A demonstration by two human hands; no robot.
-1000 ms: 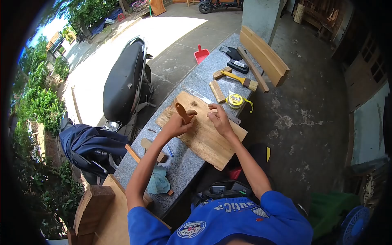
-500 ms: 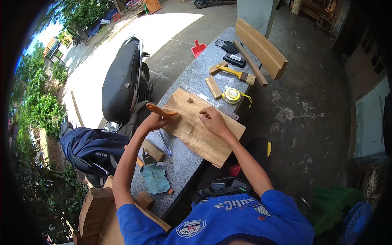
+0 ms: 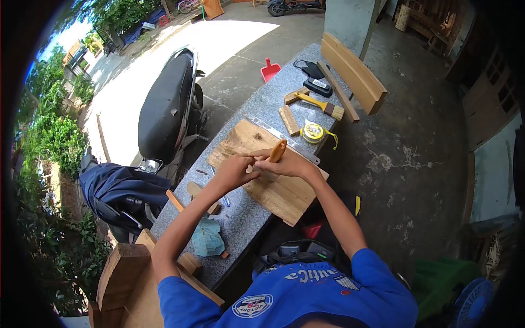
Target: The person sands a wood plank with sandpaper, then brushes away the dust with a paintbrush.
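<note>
Both my hands meet over the middle of a thin wooden board [image 3: 290,199] lying on the grey stone surface. My right hand [image 3: 287,163] is closed on an orange-handled tool [image 3: 278,151], its handle pointing up; the tool's lower end is hidden. Against its fingers, my left hand [image 3: 236,170] is closed in a pinch, and what it holds is too small to tell. A metal ruler [image 3: 281,138] lies along the board's far edge. Beyond it are a yellow tape measure [image 3: 313,132] and a small wood block [image 3: 289,120].
A yellow-handled brush [image 3: 320,105], a black case [image 3: 318,86] and long wood pieces [image 3: 353,71] lie at the far end. Nearer are a teal cloth [image 3: 208,238] and a pen [image 3: 226,200]. A parked motorbike [image 3: 167,104] stands left of the stone surface.
My left hand has moved right to meet my right hand. The orange-handled tool has passed from my left hand to my right. The view has shifted slightly.
</note>
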